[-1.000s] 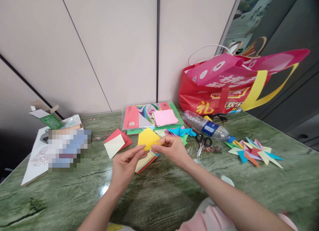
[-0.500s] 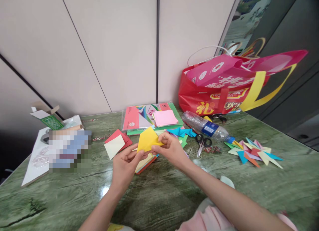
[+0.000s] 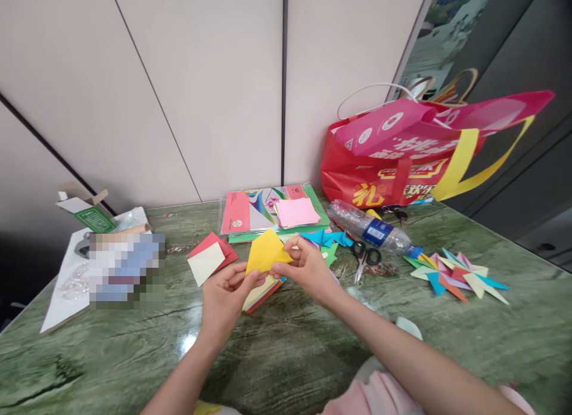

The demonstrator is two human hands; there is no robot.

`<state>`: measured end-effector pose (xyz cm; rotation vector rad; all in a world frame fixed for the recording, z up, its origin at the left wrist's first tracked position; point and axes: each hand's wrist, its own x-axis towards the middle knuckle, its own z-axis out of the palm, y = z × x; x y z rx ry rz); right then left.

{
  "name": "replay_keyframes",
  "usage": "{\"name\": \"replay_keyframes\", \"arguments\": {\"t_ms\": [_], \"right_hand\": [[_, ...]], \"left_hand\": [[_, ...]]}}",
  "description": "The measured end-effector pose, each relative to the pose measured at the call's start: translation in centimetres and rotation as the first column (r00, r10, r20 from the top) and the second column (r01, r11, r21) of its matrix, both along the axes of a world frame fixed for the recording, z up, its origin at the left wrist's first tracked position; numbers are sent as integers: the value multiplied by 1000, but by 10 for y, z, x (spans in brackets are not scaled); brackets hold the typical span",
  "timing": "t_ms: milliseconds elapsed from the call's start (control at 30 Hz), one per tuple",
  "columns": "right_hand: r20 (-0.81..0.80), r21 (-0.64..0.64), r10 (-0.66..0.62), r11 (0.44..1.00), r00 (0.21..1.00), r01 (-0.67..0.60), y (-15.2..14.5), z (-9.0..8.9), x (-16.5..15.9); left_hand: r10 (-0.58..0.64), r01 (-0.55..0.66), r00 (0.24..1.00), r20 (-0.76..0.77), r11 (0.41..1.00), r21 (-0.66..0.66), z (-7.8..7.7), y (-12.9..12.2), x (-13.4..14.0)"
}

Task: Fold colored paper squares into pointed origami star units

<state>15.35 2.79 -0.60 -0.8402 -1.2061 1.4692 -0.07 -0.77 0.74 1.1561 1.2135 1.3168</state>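
A folded piece of yellow paper (image 3: pixel 265 251) is held up above the table between both hands. My left hand (image 3: pixel 229 291) pinches its lower left edge, thumb in front. On the other side, my right hand (image 3: pixel 304 266) grips the right corner between thumb and fingers. Beneath the hands lies a stack of coloured paper (image 3: pixel 263 296), cream on top with orange edges below, partly hidden. To the left, a cream sheet (image 3: pixel 206 263) rests over a red paper (image 3: pixel 229 253). Blue folded paper pieces (image 3: pixel 328 238) lie just beyond my right hand.
Black-handled scissors (image 3: pixel 363 260) and a plastic bottle (image 3: pixel 375 229) lie right of the hands. Farther right are several folded colourful pieces (image 3: pixel 460 273). Behind stand a red bag (image 3: pixel 379 158) and pink paper squares (image 3: pixel 297 212) on a paper pack (image 3: pixel 236 211). A small box (image 3: pixel 87 212) is left.
Both hands keep nearly the same grip on the yellow paper. The whole view has shifted very slightly; nothing else visibly moves.
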Motion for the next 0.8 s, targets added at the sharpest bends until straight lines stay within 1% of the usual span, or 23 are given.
{"name": "replay_keyframes", "arguments": {"t_ms": [133, 233, 333, 467, 567, 667, 733, 800], "right_hand": [[72, 66, -19, 998, 997, 15, -1, -1, 0], [134, 110, -42, 994, 990, 28, -2, -1, -1], [175, 137, -51, 990, 983, 27, -5, 0, -1], [213, 143, -67, 989, 975, 36, -7, 0, 0], [289, 170, -111, 983, 951, 63, -8, -1, 0], [329, 214, -157, 973, 931, 89, -7, -1, 0], [321, 205, -140, 976, 937, 75, -6, 0, 0], [283, 186, -89, 982, 955, 36, -4, 1, 1]], "left_hand": [[45, -43, 996, -79, 999, 20, 4, -2, 2], [42, -40, 995, -89, 999, 26, 4, -2, 2], [8, -4, 995, -97, 999, 34, 1, -2, 1], [-85, 88, 989, -123, 996, 19, -1, -3, 1], [-124, 124, 987, -101, 992, 0, 0, -4, 2], [-152, 152, 986, -65, 988, -13, 0, -3, 2], [-163, 163, 986, -41, 987, -16, 1, -2, 2], [-164, 164, 986, -19, 986, -13, 1, -1, 1]]}}
